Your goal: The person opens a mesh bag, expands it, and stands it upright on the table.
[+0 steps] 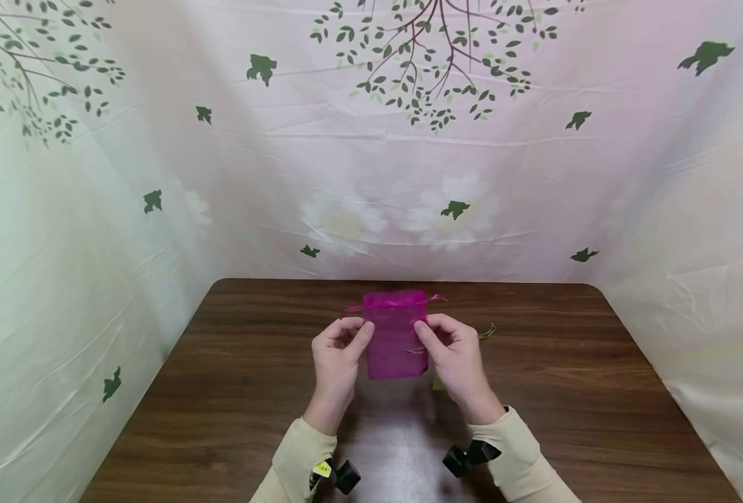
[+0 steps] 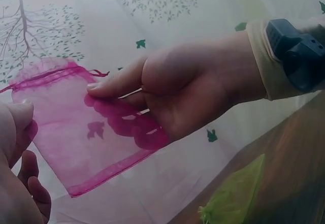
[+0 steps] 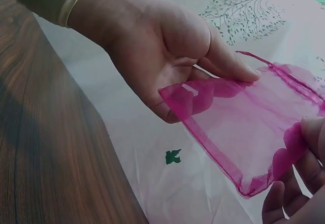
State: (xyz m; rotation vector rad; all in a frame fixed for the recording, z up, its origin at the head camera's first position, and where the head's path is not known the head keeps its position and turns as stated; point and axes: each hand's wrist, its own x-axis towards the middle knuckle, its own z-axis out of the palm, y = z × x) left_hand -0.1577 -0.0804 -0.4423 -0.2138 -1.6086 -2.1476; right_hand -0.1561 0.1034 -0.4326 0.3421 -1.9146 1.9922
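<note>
Being pinched by fingers of left hand (image 1: 336,360) and right hand (image 1: 462,358): one pink bag (image 1: 391,349); one green bag (image 2: 236,192), mostly hidden in head view.

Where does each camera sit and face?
On the head, facing forward and down at the table and magenta pouch; left hand, right hand show.
On the left wrist, facing across the pouch to the right hand's palm; part of the left hand shows at left.
On the right wrist, facing across the pouch to the left hand's palm; part of the right hand shows lower right.
Both wrist views share the pouch and both hands.
</note>
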